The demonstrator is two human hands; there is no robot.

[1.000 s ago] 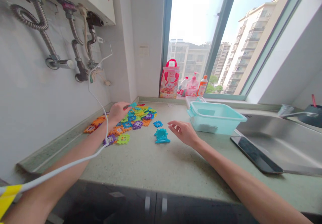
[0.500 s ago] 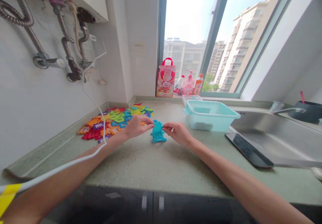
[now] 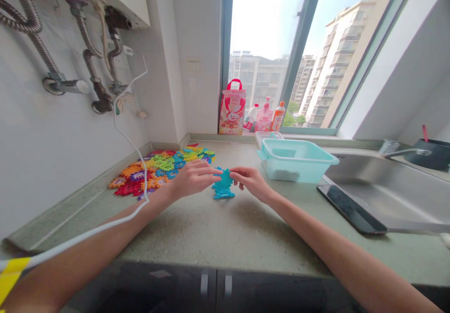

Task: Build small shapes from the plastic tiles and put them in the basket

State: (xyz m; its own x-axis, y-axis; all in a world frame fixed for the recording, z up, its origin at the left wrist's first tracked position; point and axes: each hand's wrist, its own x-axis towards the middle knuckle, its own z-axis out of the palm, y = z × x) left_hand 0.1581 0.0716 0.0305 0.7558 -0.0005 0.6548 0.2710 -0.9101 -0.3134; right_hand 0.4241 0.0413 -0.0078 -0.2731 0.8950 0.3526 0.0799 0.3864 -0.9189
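A small structure of blue interlocking plastic pieces [image 3: 223,188] stands on the counter between my hands. My left hand [image 3: 197,178] is at its left side, fingers stretched toward it and the fingertips at its upper left edge. From the right, my right hand [image 3: 249,181] pinches the top right corner of the structure between thumb and forefinger. To the left, beyond my left forearm, lies a flat pile of colourful interlocking pieces [image 3: 163,163] in red, orange, yellow, green, blue and purple.
A turquoise plastic tub [image 3: 298,160] stands to the right, with a phone [image 3: 351,209] beside the steel sink [image 3: 397,186]. A white cable [image 3: 133,146] hangs across the left. Bottles and a pink bag [image 3: 232,111] line the windowsill.
My left hand has gone from a pinch at the structure's upper left to straighter fingers against it. The blue structure's upper part leans slightly further right, and the view has shifted a little.
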